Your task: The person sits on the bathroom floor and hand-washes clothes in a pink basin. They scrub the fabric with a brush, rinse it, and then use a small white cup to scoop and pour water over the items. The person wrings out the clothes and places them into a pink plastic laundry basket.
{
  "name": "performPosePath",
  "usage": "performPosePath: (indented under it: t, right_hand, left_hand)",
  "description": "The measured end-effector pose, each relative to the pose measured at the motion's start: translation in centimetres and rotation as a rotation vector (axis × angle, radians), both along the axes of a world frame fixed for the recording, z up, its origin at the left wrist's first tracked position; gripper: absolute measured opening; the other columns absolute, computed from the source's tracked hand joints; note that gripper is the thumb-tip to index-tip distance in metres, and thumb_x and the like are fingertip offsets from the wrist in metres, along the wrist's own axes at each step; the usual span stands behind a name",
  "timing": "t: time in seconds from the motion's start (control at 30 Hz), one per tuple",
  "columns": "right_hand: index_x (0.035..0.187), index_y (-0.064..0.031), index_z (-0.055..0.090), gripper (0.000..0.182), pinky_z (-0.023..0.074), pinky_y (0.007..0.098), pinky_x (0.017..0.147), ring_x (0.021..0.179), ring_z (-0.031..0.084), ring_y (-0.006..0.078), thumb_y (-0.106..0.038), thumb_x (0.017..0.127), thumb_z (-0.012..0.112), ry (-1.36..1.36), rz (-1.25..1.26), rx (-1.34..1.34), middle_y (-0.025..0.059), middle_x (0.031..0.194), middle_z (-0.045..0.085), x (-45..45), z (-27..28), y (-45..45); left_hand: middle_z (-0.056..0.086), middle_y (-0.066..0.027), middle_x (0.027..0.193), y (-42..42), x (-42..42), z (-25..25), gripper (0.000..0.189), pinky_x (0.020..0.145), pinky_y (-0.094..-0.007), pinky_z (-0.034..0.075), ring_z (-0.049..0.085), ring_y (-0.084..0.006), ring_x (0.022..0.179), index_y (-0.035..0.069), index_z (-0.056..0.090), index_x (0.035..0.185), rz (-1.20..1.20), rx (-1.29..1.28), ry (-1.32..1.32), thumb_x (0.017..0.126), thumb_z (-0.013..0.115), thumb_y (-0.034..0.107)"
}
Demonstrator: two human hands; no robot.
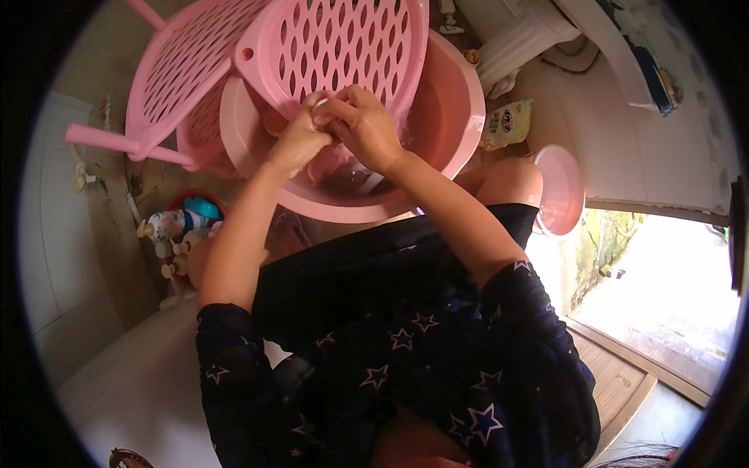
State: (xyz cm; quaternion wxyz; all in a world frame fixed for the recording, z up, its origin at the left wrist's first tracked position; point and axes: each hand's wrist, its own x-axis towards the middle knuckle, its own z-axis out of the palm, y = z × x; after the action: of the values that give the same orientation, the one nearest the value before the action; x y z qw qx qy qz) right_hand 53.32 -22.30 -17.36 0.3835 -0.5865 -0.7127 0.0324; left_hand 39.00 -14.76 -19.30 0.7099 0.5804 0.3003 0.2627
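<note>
A large pink plastic basin (468, 126) holds water in front of me, with a pink perforated plastic shelf (345, 44) leaning in it. My left hand (301, 137) and my right hand (368, 126) meet at the shelf's near edge, above the water. Their fingers are bent around something small; a bit of white shows between them, and what it is cannot be made out. Pinkish and whitish things lie in the water below my hands. Left of them, a round orange-brown brush or scrubber (274, 121) sits at the basin's inner side.
More pink perforated shelves with a pole (102, 138) stand at the left. Pump bottles (169, 225) crowd a red container at the lower left. A yellow pouch (507, 124) and a pink bucket (560, 190) are to the right, near a white pedestal (521, 44) and a doorway.
</note>
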Motion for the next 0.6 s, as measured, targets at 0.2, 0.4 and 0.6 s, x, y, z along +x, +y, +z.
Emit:
performPosePath:
  t: [0.2, 0.4, 0.6]
  right_hand:
    - [0.1, -0.0068, 0.061, 0.023, 0.0516, 0.0445, 0.077, 0.088, 0.065, 0.0349, -0.015, 0.081, 0.07, 0.443, -0.386, -0.261, 0.0167, 0.102, 0.064, 2.8, -1.3, 1.5]
    - [0.115, -0.0077, 0.06, 0.035, 0.0523, 0.0463, 0.084, 0.098, 0.065, 0.0372, -0.027, 0.087, 0.061, -0.197, -0.122, -0.597, 0.0202, 0.117, 0.06, 5.5, -5.6, -1.6]
    - [0.106, -0.0077, 0.065, 0.026, 0.0532, 0.043, 0.078, 0.088, 0.066, 0.0381, -0.019, 0.082, 0.067, 0.013, -0.015, -0.736, 0.0161, 0.102, 0.068, 5.4, -2.6, -1.5]
  left_hand:
    - [0.058, -0.008, 0.105, -0.9, 0.0, 2.0, 0.058, 0.061, -0.025, 0.05, 0.058, -0.0125, 0.075, 0.006, 0.04, 0.138, -0.148, -0.144, -0.011, 0.086, 0.067, 0.004]
    - [0.063, -0.009, 0.098, 0.1, -0.2, 4.0, 0.05, 0.059, -0.0288, 0.054, 0.063, -0.0165, 0.077, 0.006, 0.045, 0.133, -0.004, -0.174, 0.222, 0.1, 0.052, 0.043]
    - [0.062, -0.0105, 0.111, 1.4, 0.2, -0.1, 0.057, 0.076, -0.0351, 0.057, 0.065, -0.0216, 0.093, 0.006, 0.046, 0.133, 0.134, -0.338, 0.043, 0.101, 0.043, 0.053]
